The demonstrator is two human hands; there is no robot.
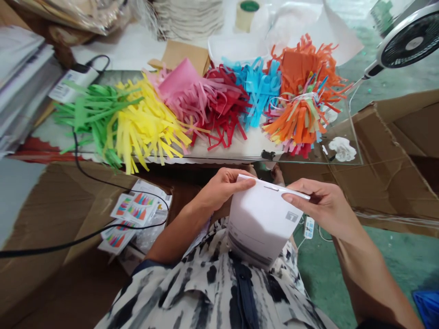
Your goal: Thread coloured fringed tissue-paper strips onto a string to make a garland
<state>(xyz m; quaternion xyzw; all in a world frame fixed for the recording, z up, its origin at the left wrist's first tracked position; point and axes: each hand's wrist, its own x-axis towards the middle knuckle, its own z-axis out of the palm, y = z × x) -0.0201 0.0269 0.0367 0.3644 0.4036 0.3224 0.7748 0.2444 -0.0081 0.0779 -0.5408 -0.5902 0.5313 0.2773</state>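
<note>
A white stapled paper booklet (260, 219) is held in front of my body, below the table edge. Dark lines and a grey box with a "1" are printed on it, and a staple shows near its far edge. My left hand (230, 185) pinches its far left corner, thumb on top. At the far right corner my right hand (317, 198) grips it the same way. Beyond the hands, fringed paper bundles lie along the table: green (91, 114), yellow (144, 123), pink (187, 89), dark red (226, 107), blue (257, 89) and orange (302, 64). A tied multicoloured bundle (297, 119) lies below the orange one.
A small fan (411, 43) stands at the upper right. Cardboard boxes (387, 151) flank me, the left one containing printed cards (135, 205). A black cable (85, 237) hangs across the left side. Paper stacks (25, 82) and a tape roll (247, 16) are farther back.
</note>
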